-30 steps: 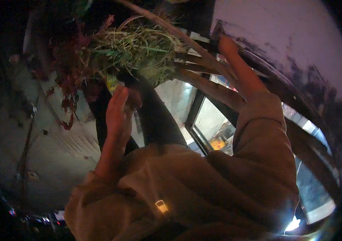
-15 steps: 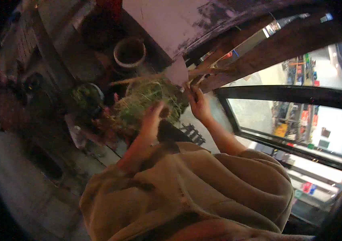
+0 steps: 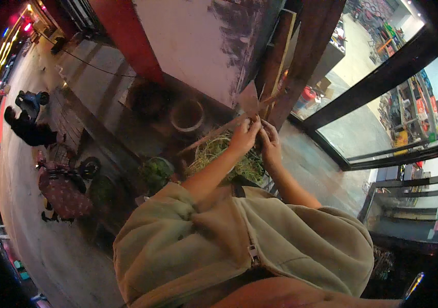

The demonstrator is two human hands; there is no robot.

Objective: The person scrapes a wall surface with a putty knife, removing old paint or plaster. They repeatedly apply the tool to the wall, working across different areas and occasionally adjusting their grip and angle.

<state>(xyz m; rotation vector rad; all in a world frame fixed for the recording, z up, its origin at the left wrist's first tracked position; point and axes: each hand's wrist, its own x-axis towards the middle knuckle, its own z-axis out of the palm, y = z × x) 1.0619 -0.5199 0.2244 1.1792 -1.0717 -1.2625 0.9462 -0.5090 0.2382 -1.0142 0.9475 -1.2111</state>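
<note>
My left hand (image 3: 246, 133) and my right hand (image 3: 270, 141) are close together in front of my chest, fingers closed and fingertips meeting. From between them rises a pale, flat, pointed piece (image 3: 250, 99); its lower end is hidden by my fingers, and its exact kind cannot be made out. A long thin stick (image 3: 206, 140) slants past behind my left hand. Below my forearms is a clump of dry, straw-like grass (image 3: 209, 158), partly covered by my left arm. Left of it sits a leafy green plant (image 3: 156, 171).
A round empty-looking pot (image 3: 187, 116) stands beyond the grass, near a pale wall panel (image 3: 188, 41). Dark-framed glass doors (image 3: 378, 77) are at the right, with shelves inside. Parked scooters (image 3: 64, 187) stand at the left on the pavement.
My left hand has come up from beside the grass to meet my right hand at the pale piece. The view has turned, so the doors and scooters appear shifted.
</note>
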